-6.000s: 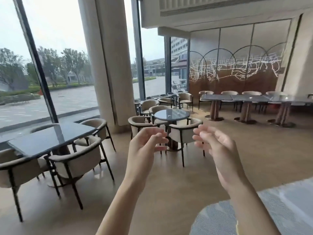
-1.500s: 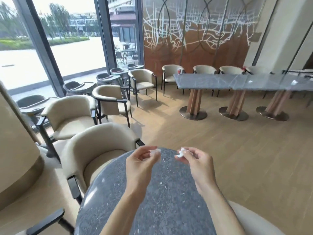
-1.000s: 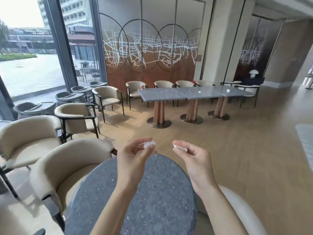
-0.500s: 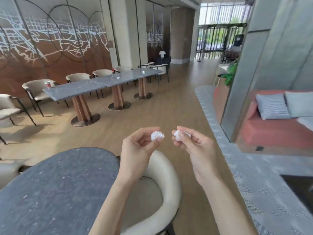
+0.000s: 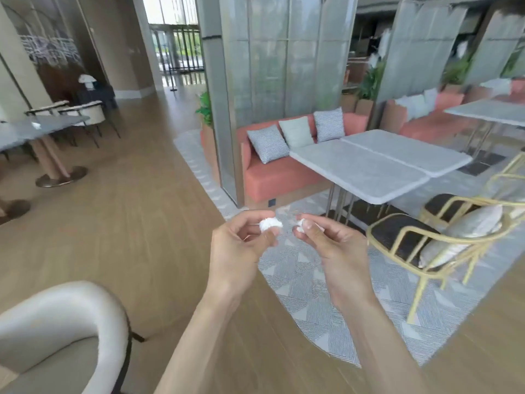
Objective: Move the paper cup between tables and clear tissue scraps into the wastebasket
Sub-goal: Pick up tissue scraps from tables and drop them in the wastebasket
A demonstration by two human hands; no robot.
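A crumpled scrap (image 5: 270,224) is pinched in the left hand (image 5: 241,245), and a second scrap (image 5: 301,224) is pinched in the right hand (image 5: 331,245). Both are held close together, above a rug (image 5: 301,280), with a table (image 5: 369,163) beyond.

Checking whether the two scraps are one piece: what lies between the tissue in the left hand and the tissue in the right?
Nothing joins them. In the head view a bare gap, with patterned rug behind, separates the left tissue wad from the right tissue scrap.
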